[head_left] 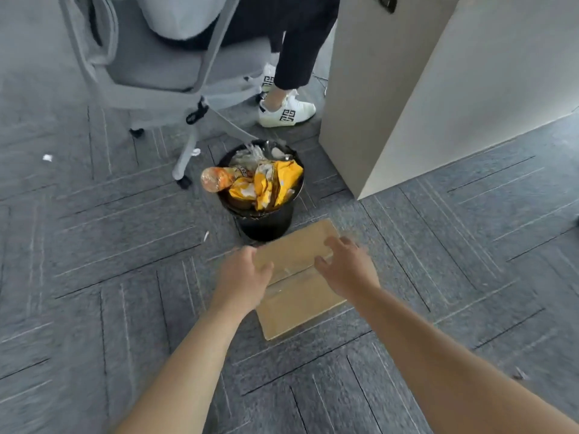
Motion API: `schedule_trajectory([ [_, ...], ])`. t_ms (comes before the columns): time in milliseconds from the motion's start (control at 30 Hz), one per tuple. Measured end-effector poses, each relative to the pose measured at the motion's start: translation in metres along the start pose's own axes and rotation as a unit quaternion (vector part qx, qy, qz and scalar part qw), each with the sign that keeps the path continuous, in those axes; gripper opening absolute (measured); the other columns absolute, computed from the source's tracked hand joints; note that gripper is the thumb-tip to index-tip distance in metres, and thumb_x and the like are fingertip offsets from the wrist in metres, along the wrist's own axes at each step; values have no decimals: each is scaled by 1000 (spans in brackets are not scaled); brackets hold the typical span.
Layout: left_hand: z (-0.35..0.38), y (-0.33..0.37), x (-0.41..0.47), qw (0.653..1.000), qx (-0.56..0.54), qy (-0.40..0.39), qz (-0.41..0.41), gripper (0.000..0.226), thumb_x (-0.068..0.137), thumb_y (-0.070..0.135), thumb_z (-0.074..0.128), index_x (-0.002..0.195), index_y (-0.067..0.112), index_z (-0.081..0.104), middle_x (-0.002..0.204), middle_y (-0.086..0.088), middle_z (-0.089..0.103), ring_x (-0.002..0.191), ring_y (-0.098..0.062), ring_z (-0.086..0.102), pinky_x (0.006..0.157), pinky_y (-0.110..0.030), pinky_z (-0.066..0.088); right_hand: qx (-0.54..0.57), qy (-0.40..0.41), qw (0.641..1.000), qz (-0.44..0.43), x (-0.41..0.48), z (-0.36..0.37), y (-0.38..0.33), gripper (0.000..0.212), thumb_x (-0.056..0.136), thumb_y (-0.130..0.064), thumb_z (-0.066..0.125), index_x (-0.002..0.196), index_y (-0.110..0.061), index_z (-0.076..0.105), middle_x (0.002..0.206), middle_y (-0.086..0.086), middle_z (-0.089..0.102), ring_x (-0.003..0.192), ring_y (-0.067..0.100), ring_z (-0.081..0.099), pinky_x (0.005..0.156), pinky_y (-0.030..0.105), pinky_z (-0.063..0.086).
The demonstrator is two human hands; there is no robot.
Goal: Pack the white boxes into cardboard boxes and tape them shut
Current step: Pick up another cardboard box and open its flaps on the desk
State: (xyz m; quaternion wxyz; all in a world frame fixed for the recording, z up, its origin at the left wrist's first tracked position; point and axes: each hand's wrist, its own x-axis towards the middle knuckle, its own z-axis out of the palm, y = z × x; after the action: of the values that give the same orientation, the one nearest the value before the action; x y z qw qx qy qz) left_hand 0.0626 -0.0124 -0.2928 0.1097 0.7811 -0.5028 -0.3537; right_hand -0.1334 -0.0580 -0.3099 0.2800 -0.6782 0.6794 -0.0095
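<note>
A closed cardboard box (297, 296) lies on the grey carpet, a strip of clear tape running along its middle seam. My left hand (241, 277) is at the box's left edge, its fingers curved over the far left corner. My right hand (347, 267) hovers over the box's right side with fingers spread and bent; whether it touches the top is unclear through the blur. No white boxes are in sight.
A full black waste bin (266, 220) stands just beyond the box. A grey office chair (156, 73) with a seated person's legs and white shoes (286, 112) is further back. A beige desk panel (407, 89) rises at the right.
</note>
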Motion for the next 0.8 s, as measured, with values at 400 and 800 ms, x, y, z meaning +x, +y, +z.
schedule_trajectory([
  [400,149,-110,104,988,-60,-25,-140,78,94,53,54,157,31,12,157,-11,25,122,-32,54,72,-32,44,-34,22,996,85,117,152,91,78,80,-64,50,147,-34,26,160,12,17,147,34,14,117,56,19],
  [800,126,-69,55,987,-78,-24,-135,88,95,51,57,157,35,-2,162,-10,21,131,-31,48,69,-25,40,95,33,987,128,64,111,100,79,76,-62,61,143,-35,29,141,7,38,128,31,40,103,53,42],
])
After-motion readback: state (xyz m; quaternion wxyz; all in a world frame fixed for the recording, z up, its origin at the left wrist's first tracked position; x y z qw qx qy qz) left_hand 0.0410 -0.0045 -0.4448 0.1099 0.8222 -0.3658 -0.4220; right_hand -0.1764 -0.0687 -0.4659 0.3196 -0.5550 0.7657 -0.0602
